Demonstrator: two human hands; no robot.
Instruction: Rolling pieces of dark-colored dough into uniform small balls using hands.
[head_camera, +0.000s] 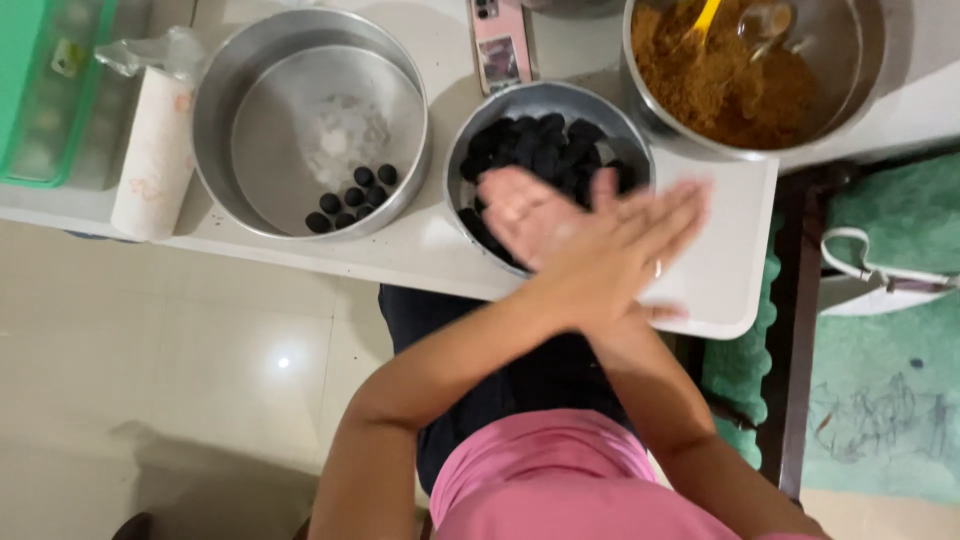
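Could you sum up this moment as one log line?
left hand | pressed crosswise on right hand | above bowl of dark balls | few balls in pan

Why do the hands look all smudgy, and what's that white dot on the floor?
Head view: the left hand and right hand, pressed together, are motion-blurred; the pans look sharp. The floor shows a small bright glare spot and a soft shadow below it.
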